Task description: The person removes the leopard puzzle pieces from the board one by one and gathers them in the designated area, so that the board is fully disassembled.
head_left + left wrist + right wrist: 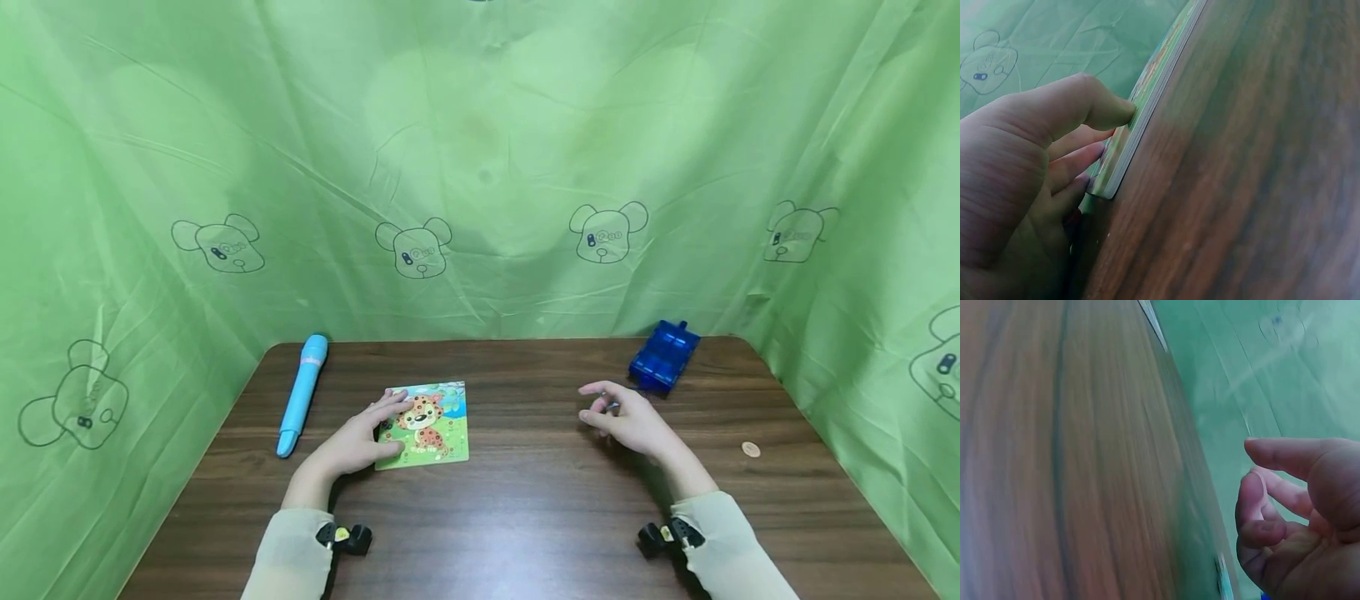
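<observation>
Left hand (354,443) on the picture board (444,427), right hand (628,421) holding nothing

In my head view, the board lies flat on the brown desk (510,517), left of its middle and in from the far edge, with a spotted cub on its face. The left hand reaches over the board's left side, fingers relaxed and apart, forefinger and thumb resting on the picture. The right hand is right of the desk's middle, thumb and fingers loosely bent with a gap between them. Near it, by the far edge towards the far right corner, I see a clear blue box (665,357). A small pale disc (751,450) lies near the right edge, and a light-blue microphone (303,397) lies at the far left corner, along the left edge. Green cloth (495,158) printed with bear heads hangs behind the desk and at both sides.

On the left wrist view, I have the board nearly edge-on, showing its thickness; the thumb tip touches its face and the other fingertips meet it close to a corner.

From the right wrist, I get the fingers curled loosely and the thumb a little apart from them; whether they touch the desk, I cannot tell
</observation>
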`<state>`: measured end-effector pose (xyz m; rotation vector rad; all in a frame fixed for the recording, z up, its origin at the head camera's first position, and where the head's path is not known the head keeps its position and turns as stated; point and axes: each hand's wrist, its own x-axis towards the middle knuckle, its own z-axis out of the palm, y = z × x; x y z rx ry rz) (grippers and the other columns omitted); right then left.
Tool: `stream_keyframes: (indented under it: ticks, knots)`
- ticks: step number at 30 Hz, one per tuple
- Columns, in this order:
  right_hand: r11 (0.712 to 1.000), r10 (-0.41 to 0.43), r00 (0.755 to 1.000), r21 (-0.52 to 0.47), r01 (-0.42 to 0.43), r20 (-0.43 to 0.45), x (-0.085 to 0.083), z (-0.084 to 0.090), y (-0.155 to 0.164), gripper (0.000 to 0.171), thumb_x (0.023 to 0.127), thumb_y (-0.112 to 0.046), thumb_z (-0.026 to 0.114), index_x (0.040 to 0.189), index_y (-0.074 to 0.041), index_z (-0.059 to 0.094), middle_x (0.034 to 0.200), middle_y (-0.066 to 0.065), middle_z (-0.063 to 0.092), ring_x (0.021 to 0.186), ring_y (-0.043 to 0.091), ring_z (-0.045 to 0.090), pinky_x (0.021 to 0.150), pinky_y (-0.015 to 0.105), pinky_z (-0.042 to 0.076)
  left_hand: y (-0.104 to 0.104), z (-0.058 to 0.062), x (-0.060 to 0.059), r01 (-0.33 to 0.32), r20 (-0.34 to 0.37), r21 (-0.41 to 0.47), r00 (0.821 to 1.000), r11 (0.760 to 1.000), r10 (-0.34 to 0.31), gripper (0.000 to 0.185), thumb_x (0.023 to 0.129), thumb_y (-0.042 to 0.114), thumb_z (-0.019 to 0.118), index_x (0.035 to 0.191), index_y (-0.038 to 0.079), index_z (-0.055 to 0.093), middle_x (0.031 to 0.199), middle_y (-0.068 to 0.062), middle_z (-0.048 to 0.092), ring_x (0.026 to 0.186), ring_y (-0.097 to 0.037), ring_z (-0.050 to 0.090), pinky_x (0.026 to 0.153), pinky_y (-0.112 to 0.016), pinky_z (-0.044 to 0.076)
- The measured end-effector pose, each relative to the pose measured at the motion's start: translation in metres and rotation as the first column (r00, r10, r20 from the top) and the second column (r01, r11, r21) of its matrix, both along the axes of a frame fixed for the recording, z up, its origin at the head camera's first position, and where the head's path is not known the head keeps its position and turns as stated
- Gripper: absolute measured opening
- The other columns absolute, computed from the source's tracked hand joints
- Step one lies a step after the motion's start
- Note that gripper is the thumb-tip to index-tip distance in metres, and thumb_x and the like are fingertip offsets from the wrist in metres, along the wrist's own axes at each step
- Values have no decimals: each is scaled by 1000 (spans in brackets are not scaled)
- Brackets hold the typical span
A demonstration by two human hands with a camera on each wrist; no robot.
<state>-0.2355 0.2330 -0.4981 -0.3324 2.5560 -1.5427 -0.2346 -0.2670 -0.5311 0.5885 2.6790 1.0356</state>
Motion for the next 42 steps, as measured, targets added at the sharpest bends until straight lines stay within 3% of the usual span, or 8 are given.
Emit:
stream_keyframes:
  ticks: [6, 13, 19, 22, 30, 36, 42]
  knots:
    - [996, 31, 999, -87, -28, 30, -4, 1, -52, 47, 97, -11, 84, 138, 3, 65, 90, 10, 70, 69, 32, 68, 52, 44, 60, 2, 2, 1, -23, 30, 38, 999, 999, 22, 76, 96, 27, 80, 166, 17, 50, 180, -10, 29, 167, -46, 13, 127, -74, 19]
    - [993, 6, 999, -115, -1, 40, -18, -4, -123, 41, 97, -12, 82, 134, 1, 68, 88, 5, 72, 70, 38, 69, 53, 42, 60, 1, -1, 1, -57, 14, 81, 998, 995, 56, 87, 94, 27, 87, 167, 6, 45, 180, -13, 28, 167, -41, 15, 128, -69, 24]
    - [996, -29, 1000, -86, 29, -2, -30, -10, -169, 35, 97, -15, 82, 128, -3, 73, 87, 1, 72, 58, 15, 60, 49, 29, 51, 1, 1, -1, -68, 5, 69, 998, 995, 67, 92, 92, 29, 88, 168, 7, 42, 179, -13, 29, 167, -39, 17, 128, -69, 25]
    - [995, -13, 1000, -100, 12, -13, -36, -14, -186, 33, 97, -13, 81, 127, -2, 74, 86, 3, 71, 59, 11, 59, 49, 27, 50, 1, 3, -1, -70, -5, 64, 997, 995, 71, 93, 92, 29, 88, 169, 7, 41, 179, -13, 29, 166, -40, 20, 128, -69, 26]
    - [998, -6, 1000, -63, 5, -22, -41, -22, -220, 30, 94, -14, 84, 121, -4, 76, 84, 0, 68, 69, 11, 58, 61, 26, 47, -2, 1, 1, -100, 7, 43, 995, 994, 99, 93, 92, 37, 89, 168, 10, 44, 178, -17, 31, 164, -43, 24, 126, -70, 29]
    - [999, 4, 1000, -37, -5, -24, -39, -19, -232, 29, 94, -14, 83, 121, -5, 76, 81, -1, 67, 68, 11, 58, 62, 27, 47, -4, -1, 0, -104, -17, 37, 994, 994, 105, 93, 91, 42, 90, 167, 12, 47, 176, -15, 35, 163, -44, 29, 125, -70, 31]
    - [998, -55, 998, 15, 55, -8, -42, -24, -235, 37, 87, -16, 89, 120, -5, 76, 79, 0, 66, 69, 11, 59, 65, 28, 51, -6, -2, -1, -94, -21, 49, 995, 994, 95, 92, 91, 44, 90, 166, 12, 48, 176, -15, 37, 162, -45, 30, 123, -71, 32]
